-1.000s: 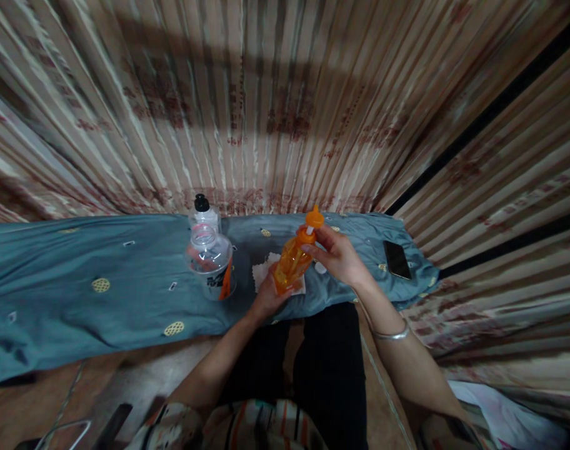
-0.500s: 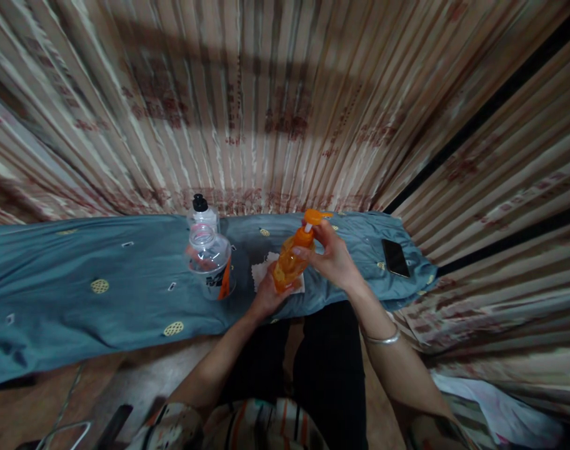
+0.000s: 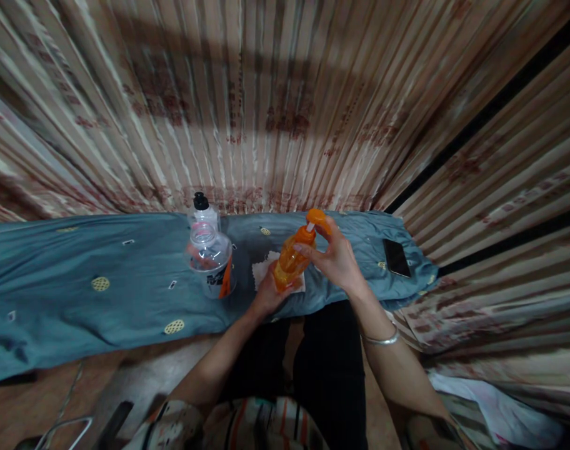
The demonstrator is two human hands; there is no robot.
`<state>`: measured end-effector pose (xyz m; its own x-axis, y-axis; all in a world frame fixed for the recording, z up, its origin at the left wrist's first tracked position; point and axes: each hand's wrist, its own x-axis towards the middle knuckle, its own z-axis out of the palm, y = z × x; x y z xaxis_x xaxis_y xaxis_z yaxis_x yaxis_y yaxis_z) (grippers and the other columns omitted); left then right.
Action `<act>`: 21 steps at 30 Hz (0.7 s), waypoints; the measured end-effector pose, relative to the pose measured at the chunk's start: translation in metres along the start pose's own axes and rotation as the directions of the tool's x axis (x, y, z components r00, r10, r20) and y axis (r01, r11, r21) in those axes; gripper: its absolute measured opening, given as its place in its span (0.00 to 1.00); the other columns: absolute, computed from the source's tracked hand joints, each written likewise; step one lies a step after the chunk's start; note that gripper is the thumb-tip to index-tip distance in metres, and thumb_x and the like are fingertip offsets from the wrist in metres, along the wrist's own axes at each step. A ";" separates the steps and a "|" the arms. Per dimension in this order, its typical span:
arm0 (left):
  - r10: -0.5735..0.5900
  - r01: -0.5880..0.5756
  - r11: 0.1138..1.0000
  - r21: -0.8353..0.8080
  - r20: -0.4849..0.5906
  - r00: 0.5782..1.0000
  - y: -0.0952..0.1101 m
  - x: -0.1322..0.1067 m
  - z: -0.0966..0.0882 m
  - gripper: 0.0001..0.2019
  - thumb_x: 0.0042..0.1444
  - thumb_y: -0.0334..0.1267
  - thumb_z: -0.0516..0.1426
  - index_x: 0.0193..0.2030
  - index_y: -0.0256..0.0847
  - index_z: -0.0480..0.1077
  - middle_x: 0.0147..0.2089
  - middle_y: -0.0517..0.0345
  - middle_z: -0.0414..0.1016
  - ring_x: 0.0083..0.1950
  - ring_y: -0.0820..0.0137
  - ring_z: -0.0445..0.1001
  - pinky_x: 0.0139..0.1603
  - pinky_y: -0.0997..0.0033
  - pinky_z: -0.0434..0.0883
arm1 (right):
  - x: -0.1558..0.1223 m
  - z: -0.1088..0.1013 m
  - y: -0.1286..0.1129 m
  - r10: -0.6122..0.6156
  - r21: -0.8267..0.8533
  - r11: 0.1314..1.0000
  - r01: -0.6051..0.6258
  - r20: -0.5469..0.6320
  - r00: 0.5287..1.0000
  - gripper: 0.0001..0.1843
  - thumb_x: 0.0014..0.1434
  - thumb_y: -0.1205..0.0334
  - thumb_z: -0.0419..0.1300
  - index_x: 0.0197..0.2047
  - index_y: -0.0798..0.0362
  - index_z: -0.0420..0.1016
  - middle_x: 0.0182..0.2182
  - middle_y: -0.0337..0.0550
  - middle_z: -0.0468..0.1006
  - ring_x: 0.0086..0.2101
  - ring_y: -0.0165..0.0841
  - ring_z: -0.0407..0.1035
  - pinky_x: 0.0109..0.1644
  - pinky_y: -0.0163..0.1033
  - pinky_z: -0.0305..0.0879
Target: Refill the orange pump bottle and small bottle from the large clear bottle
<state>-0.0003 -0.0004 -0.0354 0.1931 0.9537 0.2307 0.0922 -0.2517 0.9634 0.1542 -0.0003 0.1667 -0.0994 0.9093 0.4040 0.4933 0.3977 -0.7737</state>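
An orange see-through pump bottle (image 3: 290, 261) is tilted, its top leaning to the right, in front of me. My left hand (image 3: 270, 294) is wrapped round its lower part. At the top, my right hand (image 3: 334, 259) has its thumb against the bottle's shoulder and its fingers by the orange pump head (image 3: 317, 217); some fingers are hidden behind. Beneath the bottle lies a white cloth or paper (image 3: 261, 270) with a scalloped edge. To the left stands a clear plastic jar (image 3: 210, 253) with an open mouth and an orange and black print.
Behind the jar is a clear bottle with a black cap (image 3: 200, 201). A dark phone (image 3: 396, 257) lies at the right end of the narrow surface, which a blue-green cloth (image 3: 135, 269) with yellow prints covers. Pleated curtains (image 3: 275, 106) hang close behind and on the right.
The pump head's nozzle has swung round toward my right fingers, and those fingers have shifted over it. My left hand stays in place on the bottle.
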 end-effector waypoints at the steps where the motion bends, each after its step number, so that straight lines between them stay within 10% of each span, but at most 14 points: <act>1: 0.009 -0.009 1.000 0.007 0.003 1.000 -0.001 0.000 -0.001 0.39 0.52 0.44 0.69 0.68 0.46 0.57 0.66 0.47 0.71 0.67 0.54 0.71 0.72 0.43 0.67 | 0.002 -0.005 0.001 -0.025 0.020 1.000 0.024 0.065 0.998 0.36 0.57 0.38 0.65 0.62 0.49 0.67 0.59 0.50 0.77 0.59 0.45 0.73 0.62 0.50 0.69; 5: 0.006 -0.006 1.000 0.011 -0.017 1.000 0.002 0.000 -0.002 0.39 0.50 0.42 0.69 0.67 0.45 0.58 0.66 0.46 0.71 0.68 0.53 0.71 0.72 0.43 0.67 | 0.008 -0.015 0.001 -0.052 0.006 0.999 0.052 0.220 0.974 0.26 0.63 0.39 0.59 0.54 0.50 0.75 0.49 0.47 0.83 0.50 0.42 0.78 0.56 0.47 0.73; 11: -0.041 0.042 0.999 0.024 -0.023 0.999 0.007 0.000 -0.001 0.38 0.51 0.46 0.69 0.66 0.45 0.58 0.65 0.45 0.71 0.65 0.52 0.73 0.70 0.41 0.68 | 0.002 0.001 -0.007 0.014 -0.148 0.989 -0.020 -0.036 0.999 0.24 0.60 0.41 0.64 0.49 0.52 0.75 0.47 0.53 0.80 0.52 0.51 0.73 0.60 0.57 0.66; 18: -0.012 0.012 1.000 0.019 -0.013 1.000 0.009 0.000 -0.003 0.37 0.51 0.42 0.69 0.66 0.44 0.59 0.65 0.45 0.71 0.67 0.52 0.72 0.71 0.43 0.67 | 0.010 -0.015 -0.003 -0.080 -0.048 0.995 0.091 0.200 0.977 0.27 0.63 0.35 0.57 0.52 0.48 0.77 0.50 0.48 0.82 0.51 0.41 0.76 0.57 0.47 0.72; 21: -0.037 0.037 0.999 0.028 -0.012 0.999 0.010 0.000 -0.002 0.38 0.51 0.41 0.69 0.66 0.44 0.59 0.64 0.46 0.72 0.66 0.52 0.72 0.71 0.42 0.67 | 0.010 -0.009 -0.005 -0.048 -0.110 0.992 0.062 0.122 0.991 0.27 0.64 0.37 0.59 0.49 0.53 0.77 0.46 0.51 0.82 0.48 0.44 0.77 0.55 0.52 0.72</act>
<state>-0.0018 -0.0025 -0.0257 0.1774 0.9642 0.1969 0.1264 -0.2207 0.9671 0.1590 0.0056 0.1788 -0.2275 0.8973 0.3783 0.5783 0.4370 -0.6889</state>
